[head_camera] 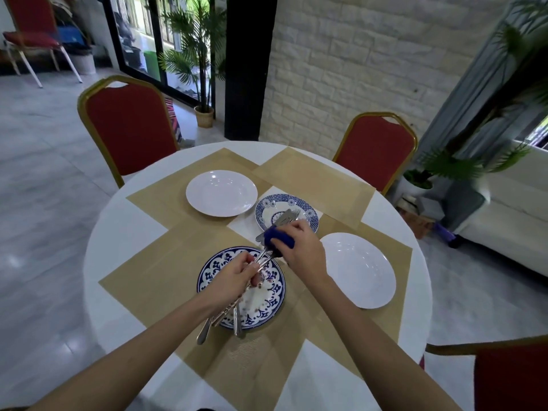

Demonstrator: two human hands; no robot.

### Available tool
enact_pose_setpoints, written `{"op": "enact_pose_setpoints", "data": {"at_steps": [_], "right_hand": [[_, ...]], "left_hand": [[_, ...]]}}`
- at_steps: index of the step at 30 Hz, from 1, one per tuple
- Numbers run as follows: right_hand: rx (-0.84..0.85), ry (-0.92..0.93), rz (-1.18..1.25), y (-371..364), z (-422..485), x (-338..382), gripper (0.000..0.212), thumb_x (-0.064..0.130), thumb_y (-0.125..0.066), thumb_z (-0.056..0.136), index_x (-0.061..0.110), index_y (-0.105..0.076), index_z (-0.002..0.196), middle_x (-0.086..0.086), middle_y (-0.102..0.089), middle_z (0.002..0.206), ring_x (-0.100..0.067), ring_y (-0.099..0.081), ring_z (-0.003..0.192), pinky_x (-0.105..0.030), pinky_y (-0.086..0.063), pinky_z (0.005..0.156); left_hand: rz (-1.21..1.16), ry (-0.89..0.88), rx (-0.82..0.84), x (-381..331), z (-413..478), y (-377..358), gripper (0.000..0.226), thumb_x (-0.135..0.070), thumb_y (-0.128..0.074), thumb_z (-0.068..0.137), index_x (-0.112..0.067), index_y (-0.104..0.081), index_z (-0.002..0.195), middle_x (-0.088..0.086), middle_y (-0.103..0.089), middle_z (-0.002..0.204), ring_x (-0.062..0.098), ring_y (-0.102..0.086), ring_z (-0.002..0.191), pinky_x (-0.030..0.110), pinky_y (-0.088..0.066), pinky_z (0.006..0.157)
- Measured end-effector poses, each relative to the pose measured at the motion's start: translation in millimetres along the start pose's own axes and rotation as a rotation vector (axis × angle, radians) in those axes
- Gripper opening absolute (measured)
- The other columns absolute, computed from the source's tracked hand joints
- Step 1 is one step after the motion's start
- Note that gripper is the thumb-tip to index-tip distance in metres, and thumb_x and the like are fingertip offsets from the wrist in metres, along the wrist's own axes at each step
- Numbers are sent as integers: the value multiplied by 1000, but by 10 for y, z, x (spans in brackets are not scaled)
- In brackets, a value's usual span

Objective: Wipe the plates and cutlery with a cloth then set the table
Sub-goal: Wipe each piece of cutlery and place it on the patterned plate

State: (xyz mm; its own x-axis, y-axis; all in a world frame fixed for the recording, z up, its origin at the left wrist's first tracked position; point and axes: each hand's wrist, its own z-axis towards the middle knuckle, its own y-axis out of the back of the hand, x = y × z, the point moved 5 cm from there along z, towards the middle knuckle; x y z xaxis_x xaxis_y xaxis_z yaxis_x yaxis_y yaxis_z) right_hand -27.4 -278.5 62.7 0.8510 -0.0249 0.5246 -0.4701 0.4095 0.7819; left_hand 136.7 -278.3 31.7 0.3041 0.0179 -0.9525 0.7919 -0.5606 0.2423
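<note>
Nearest, the left hand is closed around a bundle of silver metal cutlery, whose handles splay out below the hand over the near rim of a round blue-and-white patterned plate on a tan woven placemat. Just beyond, the right hand pinches a dark blue cloth wrapped around the cutlery's upper ends, so the forks' tines poke out past it. To the right lies a plain white round plate. Farther off sit a second blue-patterned plate and another white plate on the round white table. Two red-cushioned, gold-framed chairs stand at the far side.
</note>
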Motion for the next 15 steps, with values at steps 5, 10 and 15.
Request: {"op": "enact_pose_setpoints", "data": {"at_steps": [5,10,15], "right_hand": [[-53,52,8,32,3,46,26,35,-67,86,27,-69,111,6,-55,111,-12,-57,89,-28,-48,66],[-91,-91,-8,132,20,-133,28,38,-65,88,27,-67,114,5,-54,114,-16,-59,92,-32,-51,70],[-25,135,16,-14,-256,110,30,35,-68,86,22,-67,113,2,-56,111,-14,-59,84,-27,-50,67]], "left_hand": [[-14,-12,3,-37,34,-1,18,-29,-42,101,-14,-49,92,-8,-56,65,5,-37,47,19,-32,47],[16,-10,-7,-19,14,18,20,-28,-43,100,-11,-52,97,-6,-59,67,7,-49,52,18,-34,49],[-30,24,-42,7,15,-23,23,-33,-44,99,-11,-52,98,-5,-60,68,4,-42,44,21,-34,43]]}}
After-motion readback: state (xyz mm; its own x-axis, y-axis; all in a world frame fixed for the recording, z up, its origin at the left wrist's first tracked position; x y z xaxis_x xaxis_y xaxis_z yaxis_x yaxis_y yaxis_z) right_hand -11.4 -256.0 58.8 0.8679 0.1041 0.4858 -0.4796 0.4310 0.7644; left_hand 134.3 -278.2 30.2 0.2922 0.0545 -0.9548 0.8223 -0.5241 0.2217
